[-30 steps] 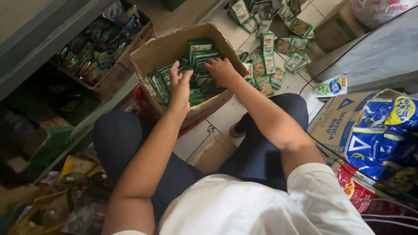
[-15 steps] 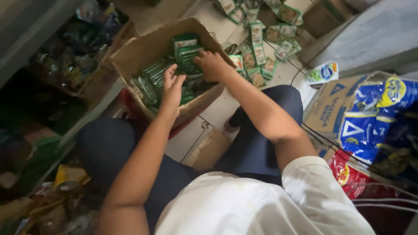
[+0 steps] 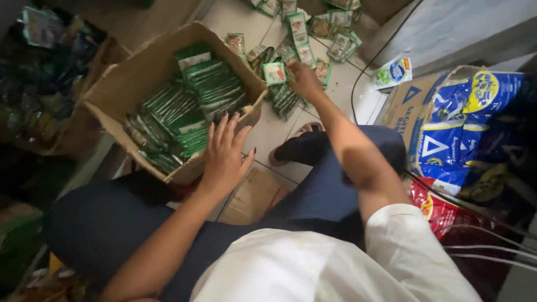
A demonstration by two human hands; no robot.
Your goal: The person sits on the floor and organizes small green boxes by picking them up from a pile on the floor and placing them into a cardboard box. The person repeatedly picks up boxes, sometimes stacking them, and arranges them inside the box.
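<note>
Blue-yellow bags [image 3: 475, 112] in printed carton [image 3: 405, 109] at right; red packet [image 3: 439, 210] below; white-green pouch [image 3: 392, 72] on floor

a shop storeroom: sachets [image 3: 210, 84] in cartons [image 3: 131, 78], stocked shelves [image 3: 39, 67]

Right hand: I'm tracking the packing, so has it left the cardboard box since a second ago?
Yes. The right hand has moved out of the cardboard box onto the green sachets on the floor beside it.

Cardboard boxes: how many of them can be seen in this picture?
2. One open box with green sachets stands at the left hand. Another box, at far right, holds blue bags. More may be hidden in the dark left shelf.
</note>
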